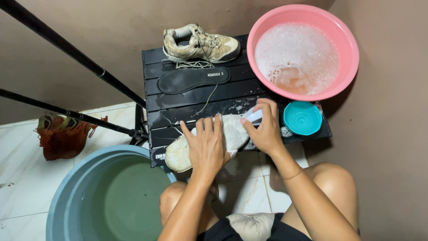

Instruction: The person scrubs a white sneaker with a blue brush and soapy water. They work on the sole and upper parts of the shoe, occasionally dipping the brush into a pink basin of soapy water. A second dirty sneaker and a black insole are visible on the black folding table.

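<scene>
Head view:
Left hand (pixel 206 145): flat, fingers spread, pressing the shoe (pixel 183 154) onto the surface (pixel 196 96).
Right hand (pixel 266 129): closed around a brush (pixel 255 115), just right of the shoe.
Cup (pixel 302 118): right of the shoe.
Basin (pixel 303 51): foamy, behind the cup.

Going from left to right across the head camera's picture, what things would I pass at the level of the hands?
Red mesh bag → pale shoe pressed down by the left hand → right hand gripping a white brush → small teal bowl.
</scene>
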